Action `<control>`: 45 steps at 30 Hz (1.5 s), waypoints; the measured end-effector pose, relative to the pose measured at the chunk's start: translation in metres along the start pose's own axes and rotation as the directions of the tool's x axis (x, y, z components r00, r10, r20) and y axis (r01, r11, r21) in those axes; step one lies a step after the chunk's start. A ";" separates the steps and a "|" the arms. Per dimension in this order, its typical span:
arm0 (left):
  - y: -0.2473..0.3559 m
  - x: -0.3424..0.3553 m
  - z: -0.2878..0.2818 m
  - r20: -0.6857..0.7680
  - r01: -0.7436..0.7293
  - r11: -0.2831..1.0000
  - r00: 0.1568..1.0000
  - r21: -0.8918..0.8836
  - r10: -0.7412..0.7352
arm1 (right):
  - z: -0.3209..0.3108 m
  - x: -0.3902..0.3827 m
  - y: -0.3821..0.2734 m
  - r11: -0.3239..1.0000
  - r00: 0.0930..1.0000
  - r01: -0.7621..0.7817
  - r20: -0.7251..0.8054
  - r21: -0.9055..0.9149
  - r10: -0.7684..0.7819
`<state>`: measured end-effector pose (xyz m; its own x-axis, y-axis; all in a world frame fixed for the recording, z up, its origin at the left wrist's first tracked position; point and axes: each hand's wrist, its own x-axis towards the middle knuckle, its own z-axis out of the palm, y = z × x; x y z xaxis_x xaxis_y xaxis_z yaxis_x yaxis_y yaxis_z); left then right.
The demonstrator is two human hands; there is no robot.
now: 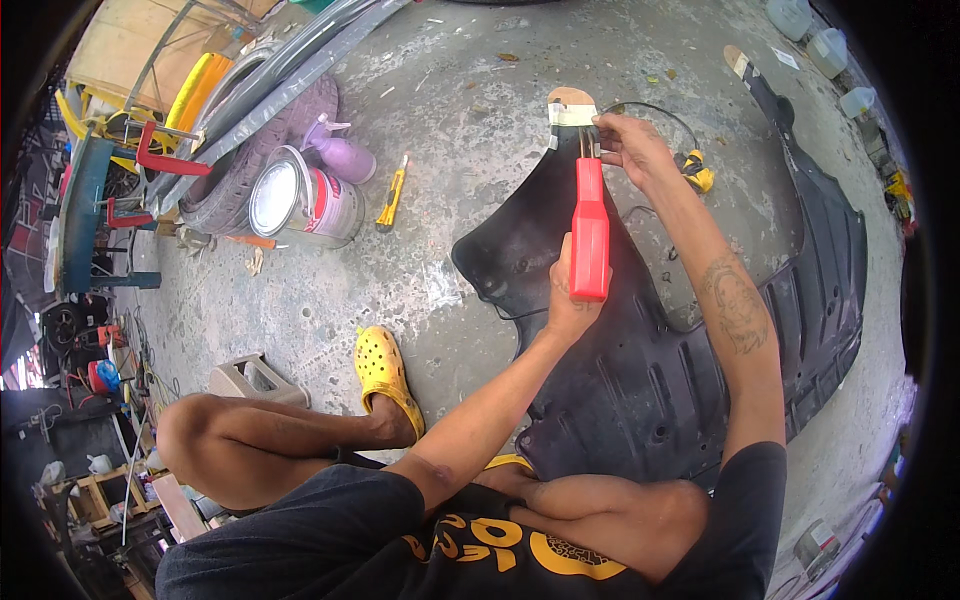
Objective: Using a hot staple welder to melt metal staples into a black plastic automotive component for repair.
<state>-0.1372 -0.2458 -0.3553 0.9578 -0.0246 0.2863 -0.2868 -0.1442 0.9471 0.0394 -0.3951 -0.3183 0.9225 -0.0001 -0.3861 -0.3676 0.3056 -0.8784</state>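
My left hand (574,298) is wrapped round the handle of a red soldering gun (590,225). The gun's two metal prongs point away from me, toward the taped end of a large black plastic panel (620,370). At that end, a brown rounded piece (571,96) is joined to the panel with pale tape (572,115). My right hand (634,148) has its fingertips pinched at the right edge of the tape, beside the prongs. Whether the prongs touch the panel is hard to tell. The panel's other arm also ends in a brown tip (735,58).
To the left stand a paint can (322,205), a purple spray bottle (340,152) and a tyre (318,100). A yellow utility knife (394,195) lies nearby. A yellow-and-black tool (697,172) and a dark cable lie right of my right hand. Clear jugs (828,50) line the far right.
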 end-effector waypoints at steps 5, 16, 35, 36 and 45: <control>-0.001 0.001 -0.002 0.006 -0.025 0.999 1.000 0.029 0.025 | 0.002 0.001 0.000 1.000 1.000 -0.001 -0.010 -0.014 0.001; -0.002 0.001 -0.002 0.007 -0.023 0.998 1.000 0.051 0.023 | 0.007 -0.005 -0.004 1.000 1.000 0.003 -0.005 0.031 -0.002; -0.005 0.001 -0.003 0.003 -0.015 0.998 1.000 0.063 0.015 | 0.007 -0.006 -0.004 1.000 1.000 0.013 -0.010 0.006 -0.013; -0.005 0.001 -0.004 0.009 -0.028 0.997 1.000 0.071 0.028 | 0.007 -0.005 -0.004 1.000 1.000 0.013 -0.010 0.006 -0.013; -0.001 0.002 -0.004 0.004 -0.018 0.997 1.000 0.081 0.018 | 0.006 -0.004 -0.003 1.000 1.000 0.009 -0.006 -0.006 -0.009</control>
<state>-0.1348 -0.2413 -0.3551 0.9527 -0.0310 0.3023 -0.3014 -0.2234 0.9270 0.0375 -0.3906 -0.3127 0.9250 -0.0086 -0.3799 -0.3600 0.3001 -0.8834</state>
